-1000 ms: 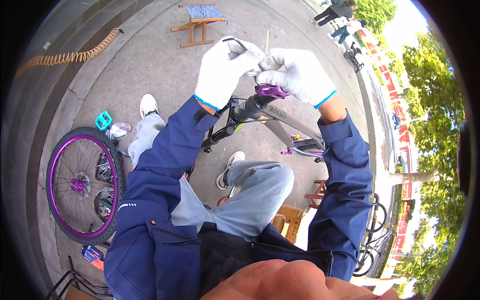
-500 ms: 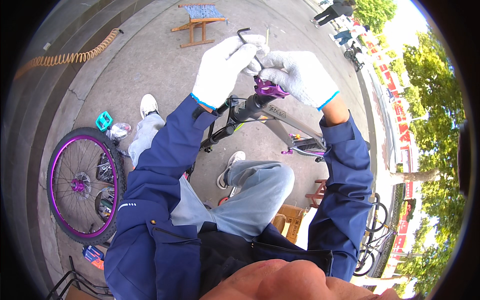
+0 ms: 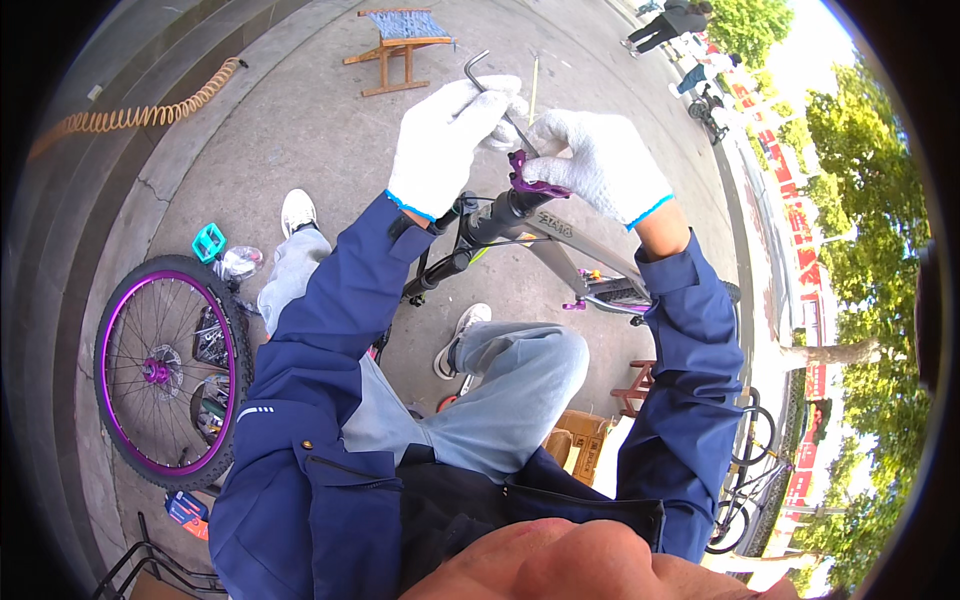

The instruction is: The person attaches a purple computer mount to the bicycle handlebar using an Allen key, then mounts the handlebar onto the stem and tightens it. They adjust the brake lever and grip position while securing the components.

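Note:
Both hands wear white knit gloves with blue cuffs. My left hand (image 3: 437, 145) is closed round an L-shaped hex key (image 3: 474, 66); its bent short end sticks up past the fingers. The key's long arm slants down to a purple bicycle stem (image 3: 520, 172) on top of a grey bicycle frame (image 3: 580, 235). On the stem's right side, my right hand (image 3: 605, 165) grips it with bent fingers, close to the key's tip. The exact contact at the tip is partly hidden by the gloves. Below the stem, a black suspension fork (image 3: 463, 250) slants down to the left.
At the left lies a wheel with a purple rim (image 3: 107, 355), near a teal pedal (image 3: 208, 242) and plastic-bagged parts. A wooden folding stool (image 3: 395, 48) stands ahead. An orange coiled hose (image 3: 150, 115) runs along the steps. A cardboard box (image 3: 590, 440) sits by my right leg.
The hex key has tilted a little further left at its top end. My right hand has shifted slightly down along the stem, and the stem has turned a little.

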{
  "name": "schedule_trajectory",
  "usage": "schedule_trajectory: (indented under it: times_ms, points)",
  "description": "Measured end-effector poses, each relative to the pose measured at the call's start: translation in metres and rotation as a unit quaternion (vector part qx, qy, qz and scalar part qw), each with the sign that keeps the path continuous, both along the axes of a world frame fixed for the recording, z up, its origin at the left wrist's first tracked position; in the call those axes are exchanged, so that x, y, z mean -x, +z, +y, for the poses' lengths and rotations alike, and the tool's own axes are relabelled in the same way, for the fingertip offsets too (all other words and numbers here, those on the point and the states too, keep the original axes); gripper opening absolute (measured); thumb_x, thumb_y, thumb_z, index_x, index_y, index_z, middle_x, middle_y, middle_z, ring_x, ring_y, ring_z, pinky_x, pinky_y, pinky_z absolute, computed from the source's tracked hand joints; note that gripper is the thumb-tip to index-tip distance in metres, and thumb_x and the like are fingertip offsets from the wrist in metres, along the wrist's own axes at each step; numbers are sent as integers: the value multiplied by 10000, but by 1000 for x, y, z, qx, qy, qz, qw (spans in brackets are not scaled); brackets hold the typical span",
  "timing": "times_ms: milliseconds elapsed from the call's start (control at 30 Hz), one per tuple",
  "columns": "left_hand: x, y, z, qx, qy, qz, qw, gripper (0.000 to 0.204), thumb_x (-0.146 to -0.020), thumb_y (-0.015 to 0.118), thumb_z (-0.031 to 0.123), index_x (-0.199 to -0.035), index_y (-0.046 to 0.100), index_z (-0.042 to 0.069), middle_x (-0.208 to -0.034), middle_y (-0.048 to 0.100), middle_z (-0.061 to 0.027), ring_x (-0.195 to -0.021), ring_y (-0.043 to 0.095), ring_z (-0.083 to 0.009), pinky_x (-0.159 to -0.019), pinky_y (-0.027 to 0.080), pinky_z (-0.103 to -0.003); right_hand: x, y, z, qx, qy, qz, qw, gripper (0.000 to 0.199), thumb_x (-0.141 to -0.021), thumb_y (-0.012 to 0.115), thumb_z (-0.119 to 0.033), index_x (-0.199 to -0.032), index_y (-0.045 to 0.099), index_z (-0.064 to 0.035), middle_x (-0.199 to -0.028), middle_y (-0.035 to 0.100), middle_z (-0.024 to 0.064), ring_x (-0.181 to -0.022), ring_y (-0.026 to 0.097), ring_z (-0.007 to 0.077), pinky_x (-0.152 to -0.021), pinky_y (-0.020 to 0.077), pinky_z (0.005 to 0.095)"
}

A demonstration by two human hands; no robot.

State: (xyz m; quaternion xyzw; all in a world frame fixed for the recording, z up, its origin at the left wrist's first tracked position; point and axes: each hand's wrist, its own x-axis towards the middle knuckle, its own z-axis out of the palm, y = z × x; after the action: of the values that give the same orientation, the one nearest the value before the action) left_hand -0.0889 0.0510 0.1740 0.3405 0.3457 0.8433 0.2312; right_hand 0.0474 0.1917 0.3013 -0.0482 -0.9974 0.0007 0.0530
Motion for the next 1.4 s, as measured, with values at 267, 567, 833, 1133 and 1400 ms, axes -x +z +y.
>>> schedule_trajectory:
  times_ms: [267,567,833,1133,1400]
  points:
    - [-8,-4,2,-14,39,-4,999,354,-1168,564,163,-1439,689,-27,-1167,790,-107,-936,715,-133,-849,586,-299,-6,0,-5,24,-14,3,1000,343,-878,901,-245,-1174,813,-97,-974,829,103,-859,792,288,-810,615,378]
    - [-7,-2,1,-39,47,-11,998,318,-1135,643,170,-1371,751,-14,-1133,821,-105,-899,755,-141,-814,619,-302,-14,-10,-1,109,-28,39,993,334,-913,890,-191,-1215,793,-83,-1005,847,83,-890,815,184,-820,630,342]
    - [-7,3,-6,0,58,20,998,338,-1158,607,178,-1417,726,-4,-1170,807,-89,-919,717,-115,-823,571,-274,-20,-18,0,176,-60,67,980,293,-916,873,-171,-1185,808,-75,-1022,852,91,-944,829,191,-852,634,332]
    - [-4,9,-5,-3,51,25,998,325,-1115,685,200,-1350,777,-5,-1102,834,-94,-879,763,-133,-804,622,-296,-24,-26,1,268,-80,92,956,289,-950,857,-150,-1213,804,-41,-1074,848,93,-989,825,158,-868,644,308]
    - [21,5,5,-111,46,6,993,350,-1130,668,240,-1376,763,9,-1115,816,-81,-885,739,-116,-798,609,-284,-29,-41,7,301,-85,115,943,333,-967,854,-183,-1246,779,-16,-1094,840,102,-1003,805,149,-890,640,305]
